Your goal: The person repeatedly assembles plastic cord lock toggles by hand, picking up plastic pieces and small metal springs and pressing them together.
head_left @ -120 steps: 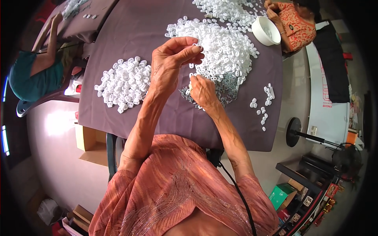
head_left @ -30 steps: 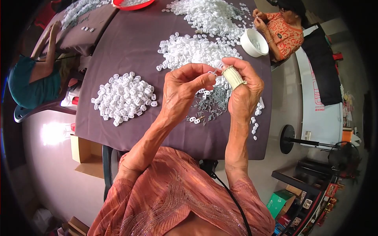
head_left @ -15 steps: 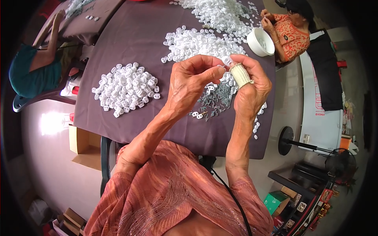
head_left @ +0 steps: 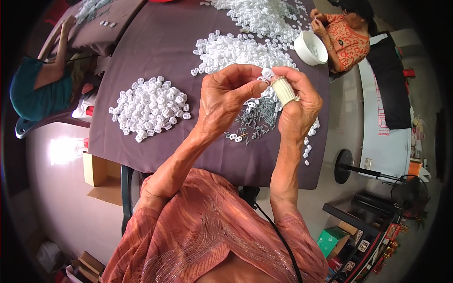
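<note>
A small white oval plastic piece with two holes (head_left: 267,73) is pinched at the fingertips of both hands, above the table. My left hand (head_left: 219,96) is closed, thumb and forefinger meeting at the piece's left side. My right hand (head_left: 303,96) is closed on its right side; a cream knitted sleeve (head_left: 284,91) wraps the right thumb. Below the hands lies a heap of small grey metal bits (head_left: 259,118), which look like springs. Two similar white pieces (head_left: 235,137) lie at its near edge. Fingers partly hide the held piece.
A separate heap of white pieces (head_left: 150,107) sits left; larger heaps (head_left: 243,51) spread behind my hands. A white tub (head_left: 311,48) stands at the far right edge near a co-worker in orange (head_left: 348,42). Another person in teal (head_left: 40,87) sits left. A pedestal fan (head_left: 409,195) stands right.
The piece at my fingertips has turned slightly and its holed face shows more clearly. Both hands keep their pinch and have barely moved.
</note>
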A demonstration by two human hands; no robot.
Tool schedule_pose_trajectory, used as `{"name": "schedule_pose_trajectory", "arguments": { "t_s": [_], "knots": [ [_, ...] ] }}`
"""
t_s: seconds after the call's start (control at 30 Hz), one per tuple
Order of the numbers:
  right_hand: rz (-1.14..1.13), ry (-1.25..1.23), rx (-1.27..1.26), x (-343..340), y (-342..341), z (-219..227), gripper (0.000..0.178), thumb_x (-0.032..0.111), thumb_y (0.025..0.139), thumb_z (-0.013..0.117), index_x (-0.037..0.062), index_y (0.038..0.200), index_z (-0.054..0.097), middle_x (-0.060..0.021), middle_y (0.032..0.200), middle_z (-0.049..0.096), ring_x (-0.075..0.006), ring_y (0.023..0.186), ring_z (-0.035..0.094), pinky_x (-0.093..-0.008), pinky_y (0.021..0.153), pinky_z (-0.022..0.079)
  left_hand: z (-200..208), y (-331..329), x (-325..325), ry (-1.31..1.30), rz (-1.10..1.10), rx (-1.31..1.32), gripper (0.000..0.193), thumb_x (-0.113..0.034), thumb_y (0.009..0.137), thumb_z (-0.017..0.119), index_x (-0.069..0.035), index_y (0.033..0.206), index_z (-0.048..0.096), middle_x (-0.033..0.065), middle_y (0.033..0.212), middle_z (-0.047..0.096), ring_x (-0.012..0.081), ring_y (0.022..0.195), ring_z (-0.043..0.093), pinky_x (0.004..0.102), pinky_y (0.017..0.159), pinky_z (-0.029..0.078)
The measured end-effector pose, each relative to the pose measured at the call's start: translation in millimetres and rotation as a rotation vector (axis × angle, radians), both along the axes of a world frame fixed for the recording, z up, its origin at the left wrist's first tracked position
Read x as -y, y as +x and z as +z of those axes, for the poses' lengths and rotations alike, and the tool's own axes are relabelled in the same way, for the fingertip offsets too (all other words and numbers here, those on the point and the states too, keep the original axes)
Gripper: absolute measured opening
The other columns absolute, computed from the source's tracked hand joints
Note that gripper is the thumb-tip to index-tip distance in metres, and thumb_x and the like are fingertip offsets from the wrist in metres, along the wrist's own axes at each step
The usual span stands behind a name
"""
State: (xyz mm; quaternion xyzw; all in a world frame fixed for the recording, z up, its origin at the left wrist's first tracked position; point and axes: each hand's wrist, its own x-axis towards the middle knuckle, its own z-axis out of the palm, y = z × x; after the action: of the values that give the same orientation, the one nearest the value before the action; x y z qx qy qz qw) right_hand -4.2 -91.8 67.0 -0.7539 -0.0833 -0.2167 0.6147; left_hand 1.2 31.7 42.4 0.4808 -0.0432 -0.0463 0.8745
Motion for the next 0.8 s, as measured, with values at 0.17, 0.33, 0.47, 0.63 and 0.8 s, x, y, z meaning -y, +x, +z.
{"name": "schedule_pose_trajectory", "arguments": {
  "t_s": [0.17, 0.33, 0.47, 0.63, 0.8],
  "knots": [
    [0.002, -0.039, -0.036, 1, -1, -3, 0.027, -0.006, 0.068, 0.045, -0.0033, 0.089, 0.062, -0.0048, 0.079, 0.061, -0.0088, 0.071, 0.055, -0.0194, 0.067, 0.043, -3, 2, -2, 0.013, -0.004, -0.022, 0.023, -0.004, 0.073, 0.066, 0.003, 0.095, 0.059, 0.0071, 0.078, 0.063, 0.0122, 0.070, 0.059, 0.0232, 0.066, 0.047],
    [0.023, -0.077, -0.034, 3, -2, -4, 0.025, -0.006, 0.070, 0.047, -0.0025, 0.090, 0.062, -0.0044, 0.079, 0.061, -0.0080, 0.072, 0.055, -0.0189, 0.065, 0.042, -7, 4, -1, 0.032, -0.025, -0.021, 0.022, -0.007, 0.075, 0.065, 0.005, 0.093, 0.059, 0.0073, 0.077, 0.063, 0.0114, 0.069, 0.059, 0.0228, 0.065, 0.047],
    [0.044, -0.125, -0.059, 8, -1, -7, 0.026, -0.005, 0.070, 0.049, -0.0014, 0.093, 0.061, -0.0045, 0.082, 0.061, -0.0080, 0.074, 0.056, -0.0191, 0.066, 0.043, -10, 9, -3, -0.018, -0.114, -0.059, 0.020, -0.011, 0.078, 0.064, 0.004, 0.089, 0.060, 0.0062, 0.073, 0.062, 0.0104, 0.066, 0.058, 0.0231, 0.065, 0.048],
    [0.098, -0.194, -0.058, 12, 4, -17, 0.034, -0.004, 0.068, 0.060, 0.0011, 0.101, 0.058, -0.0058, 0.088, 0.062, -0.0115, 0.075, 0.057, -0.0231, 0.067, 0.045, -17, 12, -2, -0.078, -0.122, -0.160, 0.017, -0.013, 0.078, 0.064, 0.002, 0.085, 0.061, 0.0053, 0.073, 0.061, 0.0099, 0.066, 0.057, 0.0233, 0.066, 0.048],
    [-0.011, -0.763, 0.307, 11, 9, -16, 0.043, -0.005, 0.060, 0.065, 0.0050, 0.100, 0.057, -0.0092, 0.083, 0.059, -0.0262, 0.077, 0.057, -0.0336, 0.071, 0.047, -22, 13, 2, -0.142, -0.105, -0.231, 0.016, -0.014, 0.078, 0.064, 0.001, 0.083, 0.061, 0.0040, 0.074, 0.059, 0.0094, 0.067, 0.056, 0.0237, 0.067, 0.048]
  ]
}}
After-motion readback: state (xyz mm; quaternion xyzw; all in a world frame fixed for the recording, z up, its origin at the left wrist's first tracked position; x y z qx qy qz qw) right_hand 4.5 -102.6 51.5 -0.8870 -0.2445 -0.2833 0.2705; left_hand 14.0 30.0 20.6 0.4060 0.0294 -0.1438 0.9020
